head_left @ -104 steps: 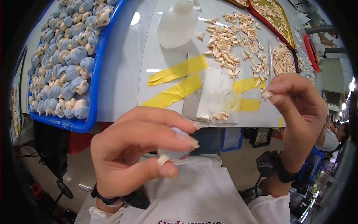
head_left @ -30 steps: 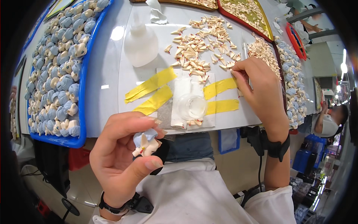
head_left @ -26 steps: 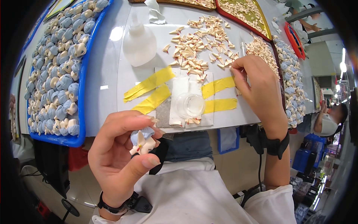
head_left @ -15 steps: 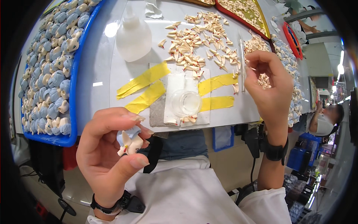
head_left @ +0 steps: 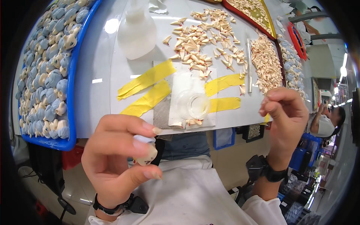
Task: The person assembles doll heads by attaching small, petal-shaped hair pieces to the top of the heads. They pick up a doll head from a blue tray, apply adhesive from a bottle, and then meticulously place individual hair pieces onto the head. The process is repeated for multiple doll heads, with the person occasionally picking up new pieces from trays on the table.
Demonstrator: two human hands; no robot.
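Observation:
My left hand (head_left: 118, 159) pinches a small doll head (head_left: 147, 156) with light blue hair between thumb and fingers, just off the near table edge. Fingers cover much of it; part of its painted face points right. My right hand (head_left: 287, 125) is raised at the right with thumb and fingertips pressed together; whatever may be between them is hidden. Between the hands, a small clear jar (head_left: 198, 106) stands on a white pad (head_left: 182, 90). Beyond it lies a loose heap of cream pointed pieces with red tips (head_left: 191, 43). More such pieces (head_left: 266, 60) are piled near my right hand.
A blue tray (head_left: 71, 97) full of doll heads (head_left: 48, 86) stands at the left. A translucent bottle (head_left: 137, 37) is behind the yellow tape strips (head_left: 148, 78). A thin metal rod (head_left: 249, 65) lies beside the right pile. Far right, another person (head_left: 324, 122) is visible.
My right hand has moved down and toward me, away from the pile of pointed pieces. My left hand has turned the doll head and shifted slightly right.

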